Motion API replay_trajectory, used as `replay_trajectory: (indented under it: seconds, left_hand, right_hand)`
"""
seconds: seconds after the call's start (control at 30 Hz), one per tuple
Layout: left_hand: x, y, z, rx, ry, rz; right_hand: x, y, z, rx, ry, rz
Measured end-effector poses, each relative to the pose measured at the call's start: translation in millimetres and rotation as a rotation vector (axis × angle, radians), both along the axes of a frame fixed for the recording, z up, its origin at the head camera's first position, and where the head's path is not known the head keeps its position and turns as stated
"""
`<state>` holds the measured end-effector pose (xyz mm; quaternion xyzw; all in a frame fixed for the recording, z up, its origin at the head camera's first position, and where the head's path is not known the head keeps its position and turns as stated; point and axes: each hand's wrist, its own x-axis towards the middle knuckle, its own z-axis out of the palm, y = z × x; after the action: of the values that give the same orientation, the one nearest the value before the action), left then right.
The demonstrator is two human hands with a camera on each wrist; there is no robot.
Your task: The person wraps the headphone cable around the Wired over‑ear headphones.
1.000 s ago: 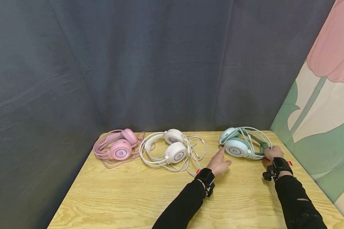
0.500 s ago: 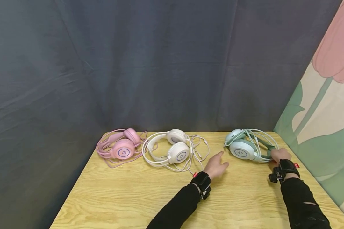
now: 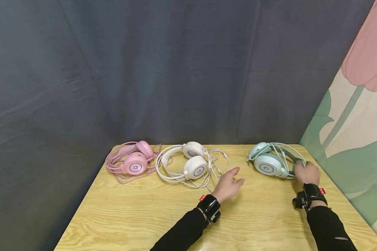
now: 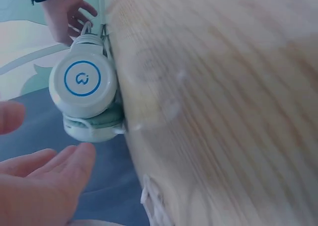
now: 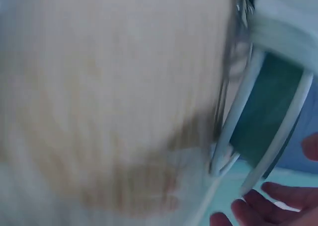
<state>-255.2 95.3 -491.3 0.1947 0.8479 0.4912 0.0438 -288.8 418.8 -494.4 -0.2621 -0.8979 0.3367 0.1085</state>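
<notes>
Mint headphones [image 3: 267, 165], left-wrist view — logo [image 4: 82, 79], right — headband [image 5: 271, 104]

A curtained-off recording corner, it seems; the kind of room cannot be told; a plain dark curtain [image 3: 176, 76] hangs behind the wooden table [image 3: 128, 216]; a tulip-printed panel [image 3: 361, 115] stands along the table's right side; wrist-strapped cameras [image 3: 211, 209] show above it.

the bare right hand [image 5: 268, 211], partly in view, is near the lower end of a flat, dark green headphone band [image 5: 271, 102] between two slim pale rods [image 5: 238, 112]; a blurred pale wooden tabletop [image 5: 109, 82] fills the left.
</notes>
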Motion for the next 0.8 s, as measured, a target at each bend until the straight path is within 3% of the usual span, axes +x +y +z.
replay_trajectory:
  seconds: [0.17,0.3,0.47,0.63,0.8]
  left_hand:
    - [5.7,-23.2,4.0,0.163,0.062,-0.06]
    - [5.8,-48.2,10.0,0.232,0.108,-0.042]
    - [0.8,-82.2,13.6,0.228,0.23,0.013]
    - [-0.9,-108.8,11.3,0.223,0.283,0.087]
    - [-4.8,-126.4,8.0,0.168,0.337,0.169]
  right_hand:
    - [4.0,-25.5,-2.6,0.111,0.074,0.052]
    - [11.8,-52.8,4.3,0.116,0.132,0.083]
    - [20.9,-87.9,15.8,0.107,0.28,0.113]
    - [22.2,-123.2,17.4,0.109,0.476,0.2]
    - [20.4,-157.0,14.8,0.064,0.547,0.296]
